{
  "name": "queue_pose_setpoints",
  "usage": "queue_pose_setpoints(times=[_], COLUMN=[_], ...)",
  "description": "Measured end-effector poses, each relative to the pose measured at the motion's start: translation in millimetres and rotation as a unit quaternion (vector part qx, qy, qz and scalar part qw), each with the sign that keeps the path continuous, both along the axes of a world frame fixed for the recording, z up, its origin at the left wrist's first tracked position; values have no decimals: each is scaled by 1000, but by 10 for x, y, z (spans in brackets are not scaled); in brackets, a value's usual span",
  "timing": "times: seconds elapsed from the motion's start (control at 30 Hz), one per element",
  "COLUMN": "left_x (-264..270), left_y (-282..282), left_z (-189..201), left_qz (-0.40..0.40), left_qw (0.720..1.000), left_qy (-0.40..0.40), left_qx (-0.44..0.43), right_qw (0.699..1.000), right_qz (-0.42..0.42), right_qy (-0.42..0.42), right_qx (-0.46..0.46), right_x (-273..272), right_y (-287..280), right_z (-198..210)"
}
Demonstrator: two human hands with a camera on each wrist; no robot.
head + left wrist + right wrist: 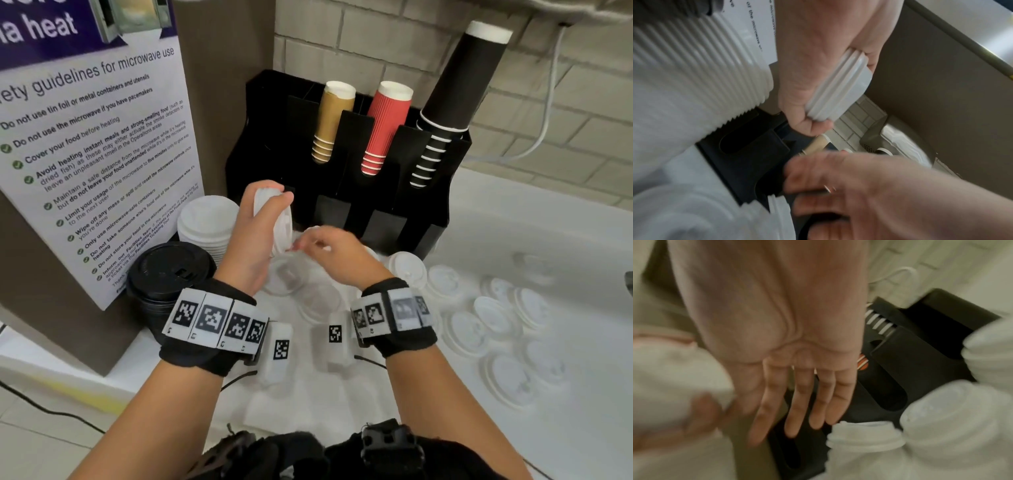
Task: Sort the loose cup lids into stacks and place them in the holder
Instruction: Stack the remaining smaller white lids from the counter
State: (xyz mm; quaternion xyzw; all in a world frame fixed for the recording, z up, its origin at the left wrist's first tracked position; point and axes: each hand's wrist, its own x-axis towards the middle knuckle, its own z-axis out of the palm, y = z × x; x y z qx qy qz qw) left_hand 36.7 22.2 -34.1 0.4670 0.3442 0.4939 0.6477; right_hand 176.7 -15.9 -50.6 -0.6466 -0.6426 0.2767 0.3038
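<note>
My left hand [260,233] grips a short stack of white lids [282,222] on edge, just in front of the black holder [424,212]. In the left wrist view the lids [838,87] sit between thumb and curled fingers. My right hand [322,246] is right beside the stack's lower edge, fingers straight and nothing held; the right wrist view shows its fingers [797,402] spread flat, blurred. Several loose white lids [496,325] lie on the white counter to the right.
A tall stack of white lids [207,222] and a stack of black lids [168,270] stand at the left by a microwave notice [85,144]. A short white stack [406,267] sits before the holder. Tan, red and black cups [383,130] fill the holder's rear slots.
</note>
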Motion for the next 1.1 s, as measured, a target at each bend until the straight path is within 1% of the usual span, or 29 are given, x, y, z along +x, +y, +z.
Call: queue_pose_setpoints(times=[0.03, 0.07, 0.1, 0.13, 0.17, 0.23, 0.27, 0.3, 0.33, 0.4, 0.47, 0.53, 0.6, 0.67, 0.7, 0.73, 0.8, 0.87, 0.93, 1.0, 1.1], left_x=[-8, -12, -10, -5, 2, 12, 12, 10, 6, -11, -34, -51, -46, -20, -4, 16, 47, 88, 134, 182, 241], left_y=[11, 18, 18, 19, 14, 3, 3, 7, 16, 45, 73, 73, 44, -10, -39, -63, -110, -137, -146, -156, -169], left_z=[23, 39, 48, 52, 54, 51, 46, 42, 35, 10, -36, -89, -112, -96, -88, -84, -83, -92, -103, -102, -115], left_qz=[0, -1, -3, -5, -7, -12, -14, -16, -20, -27, -39, -62, -90, -135, -165, -196, -241, -249, -222, -189, -163], left_qw=[1000, 1000, 1000, 1000, 1000, 1000, 1000, 1000, 1000, 999, 995, 989, 983, 980, 978, 975, 967, 964, 969, 974, 976], left_qy=[1, 2, 2, 2, 3, 9, 14, 18, 23, 42, 82, 124, 149, 145, 127, 105, 66, 42, 29, 16, 8], left_qx=[5, 5, 3, 0, -2, 0, 1, 0, -1, 6, 30, 59, 62, 29, 3, -19, -51, -80, -105, -126, -141], right_qw=[992, 970, 942, 919, 903, 885, 878, 879, 890, 927, 963, 982, 983, 964, 954, 947, 939, 941, 954, 964, 977], right_qz=[50, 97, 132, 150, 150, 126, 120, 119, 122, 134, 131, 137, 153, 153, 140, 123, 86, 43, 10, 4, -9], right_qy=[-95, -178, -241, -280, -298, -324, -338, -343, -332, -273, -174, -67, 69, 217, 265, 295, 331, 331, 290, 250, 189], right_qx=[-65, -133, -191, -235, -269, -310, -317, -310, -289, -220, -160, -111, -71, -28, -6, 14, 41, 58, 82, 93, 93], right_x=[-36, -85, -138, -189, -240, -315, -331, -330, -304, -179, 0, 174, 308, 393, 410, 406, 373, 342, 312, 268, 187], right_y=[32, 54, 72, 86, 98, 119, 115, 103, 73, -18, -121, -211, -293, -346, -362, -369, -373, -377, -399, -438, -471], right_z=[-29, -57, -77, -89, -104, -124, -113, -88, -44, 90, 234, 345, 405, 411, 396, 375, 312, 251, 213, 177, 114])
